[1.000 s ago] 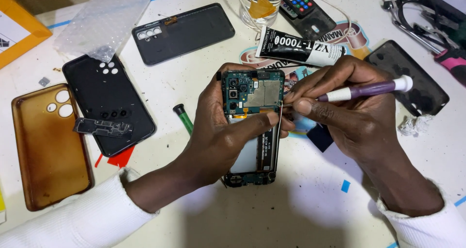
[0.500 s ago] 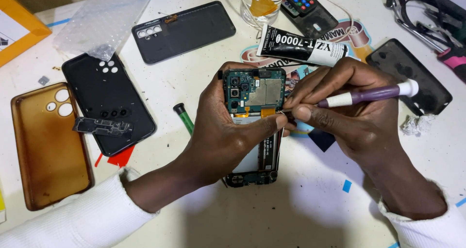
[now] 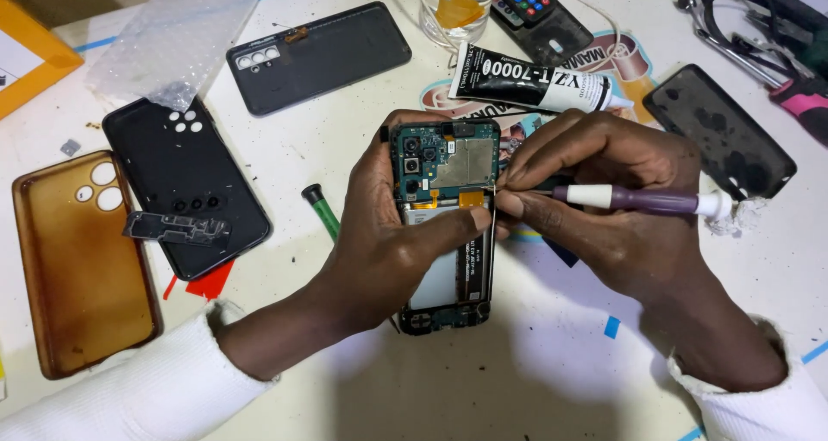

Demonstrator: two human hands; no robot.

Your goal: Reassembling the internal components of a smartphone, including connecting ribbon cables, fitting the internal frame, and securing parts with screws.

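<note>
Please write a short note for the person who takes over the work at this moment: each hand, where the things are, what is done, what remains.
Left hand: grips the opened phone from its left side, thumb across the middle, holding it above the table.
Right hand: holds the purple-handled tool, its tip at the phone's right edge just below the circuit board.
Nearby: black glue tube above, green-tipped tool to the left, dark back cover further up.
Done: back cover is off, board and battery exposed.
Left: board and battery are not yet removed.

The left hand (image 3: 388, 251) is curled in a grip, its thumb stretched toward the right fingertips. The right hand (image 3: 604, 208) is pinched closed, fingertips (image 3: 511, 204) just beside the left thumb.
</note>
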